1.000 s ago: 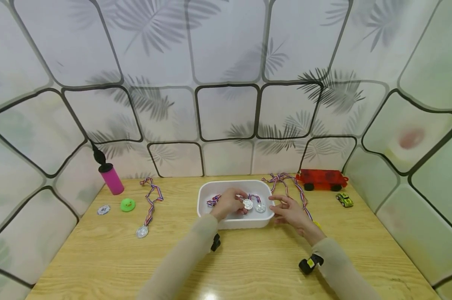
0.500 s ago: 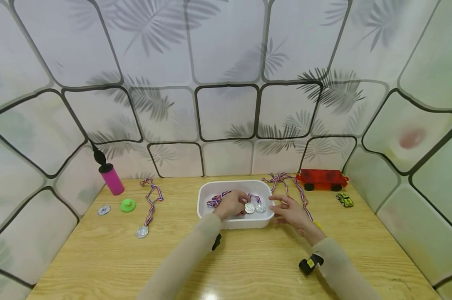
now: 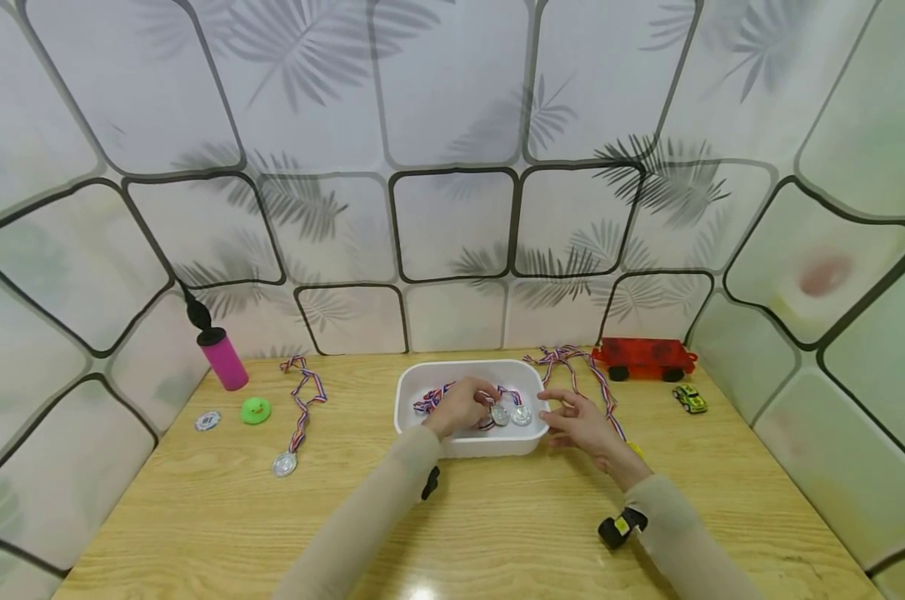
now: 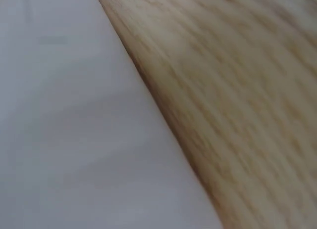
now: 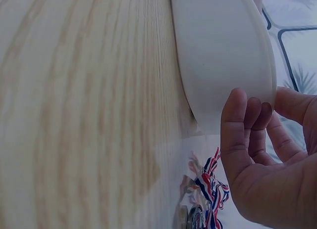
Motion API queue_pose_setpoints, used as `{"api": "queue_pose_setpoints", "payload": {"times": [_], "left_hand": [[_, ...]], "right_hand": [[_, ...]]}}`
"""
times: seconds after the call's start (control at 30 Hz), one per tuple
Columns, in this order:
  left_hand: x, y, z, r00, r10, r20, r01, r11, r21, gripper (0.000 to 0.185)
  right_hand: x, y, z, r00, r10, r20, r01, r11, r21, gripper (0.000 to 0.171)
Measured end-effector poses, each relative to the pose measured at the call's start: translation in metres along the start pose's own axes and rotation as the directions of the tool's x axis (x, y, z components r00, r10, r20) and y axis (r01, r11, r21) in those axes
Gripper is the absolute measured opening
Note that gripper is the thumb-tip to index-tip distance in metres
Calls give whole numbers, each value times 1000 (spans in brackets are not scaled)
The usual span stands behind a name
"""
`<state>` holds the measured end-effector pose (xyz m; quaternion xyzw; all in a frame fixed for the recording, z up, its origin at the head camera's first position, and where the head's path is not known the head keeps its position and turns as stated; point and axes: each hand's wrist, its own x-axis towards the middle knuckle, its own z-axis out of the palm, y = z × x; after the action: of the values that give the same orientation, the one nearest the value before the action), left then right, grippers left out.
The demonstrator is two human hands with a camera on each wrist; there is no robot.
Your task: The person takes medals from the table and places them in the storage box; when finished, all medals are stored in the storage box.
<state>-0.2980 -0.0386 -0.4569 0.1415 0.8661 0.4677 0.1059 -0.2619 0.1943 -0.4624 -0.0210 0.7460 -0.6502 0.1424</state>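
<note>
Head view: medals (image 3: 511, 413) in white tub (image 3: 422, 382), seemingly two.

Blurred close-up. White tub wall (image 4: 74, 130) fills left and lower part; light wooden tabletop (image 4: 237, 90) fills upper right. Diagonal edge between them. No hand visible.

Inside the white tub (image 3: 422, 379), the left hand (image 3: 458, 407) has drawn slightly back toward the near wall. The medal (image 3: 501, 414) beside its fingers has slid a little toward the second medal (image 3: 522, 415), and more striped ribbon (image 3: 433, 398) now shows behind the hand.
</note>
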Motion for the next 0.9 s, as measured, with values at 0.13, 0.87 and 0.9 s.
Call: {"api": "queue_pose_setpoints", "payload": {"times": [0.13, 0.87, 0.9], "left_hand": [[-1, 0, -4, 1000, 26, 6, -26, 1000, -10, 36], [-42, -19, -69, 996, 76, 38, -63, 962, -265, 32], [-45, -21, -73, 996, 80, 37, -66, 955, -289, 34]], "right_hand": [[0, 0, 0, 1000, -1, -2, 1, 1000, 0, 46], [-1, -2, 1, 999, -12, 35, 10, 999, 33, 50], [-1, -2, 1, 999, -15, 41, 13, 999, 32, 51]]}}
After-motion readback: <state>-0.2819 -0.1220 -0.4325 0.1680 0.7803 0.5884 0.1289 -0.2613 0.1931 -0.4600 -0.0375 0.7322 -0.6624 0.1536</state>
